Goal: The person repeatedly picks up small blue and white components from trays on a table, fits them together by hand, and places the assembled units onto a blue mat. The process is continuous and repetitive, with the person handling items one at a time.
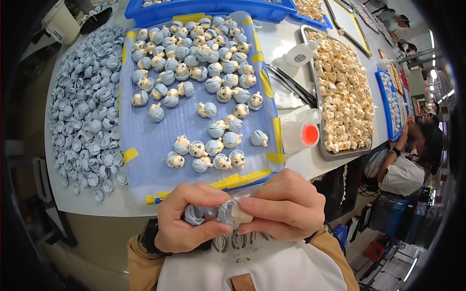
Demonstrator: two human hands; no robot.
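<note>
Close to my body, my left hand [187, 220] and my right hand [286, 206] meet over the table's front edge. Between their fingertips is a small doll head, its light-blue hair shell [226, 212] against a cream face part [241, 214]. My right thumb and fingers pinch the cream side, while my left fingertips press at the blue side. A second blue hair shell [193, 215] is tucked inside my left hand. Beyond them, many blue-haired doll heads [207, 110] lie on a tray lined with bluish foam sheet [145, 169], edged with yellow tape.
Loose blue hair shells [87, 106] are heaped at left. At right, a metal tray [357, 153] holds cream parts, beside tweezers [303, 92], a white squeeze bottle [297, 56] and a bottle with an orange-red end [293, 136]. A blue bin [213, 14] stands behind; a co-worker [403, 172] sits far right.
</note>
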